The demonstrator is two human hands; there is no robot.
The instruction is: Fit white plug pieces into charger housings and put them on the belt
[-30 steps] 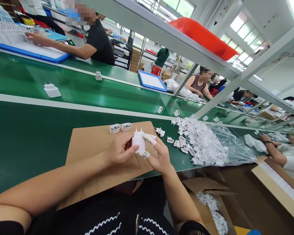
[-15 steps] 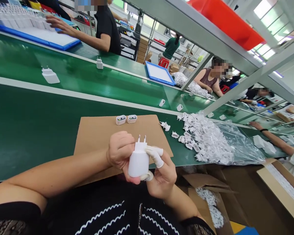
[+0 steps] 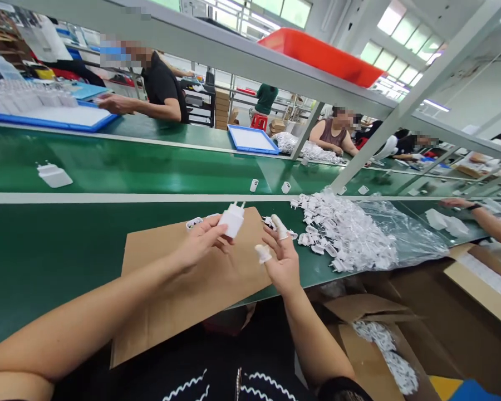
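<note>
Since half a second before, the bare right hand point(image 3: 284, 262) had come away from the white blocky plastic two-pin charger point(image 3: 232, 221). Long and green, the smooth worktop point(image 3: 45, 245) bore a flat brown cardboard sheet point(image 3: 162, 301) and, farther right, a heap of small white plastic pieces point(image 3: 346, 234). Over the cardboard, the left hand point(image 3: 198, 245) pinched the charger, pins upward; the right was spread, white covers on two digits. Beside the left hand sat a small white oval plastic case point(image 3: 193, 223), partly hidden, perhaps with another behind.
</note>
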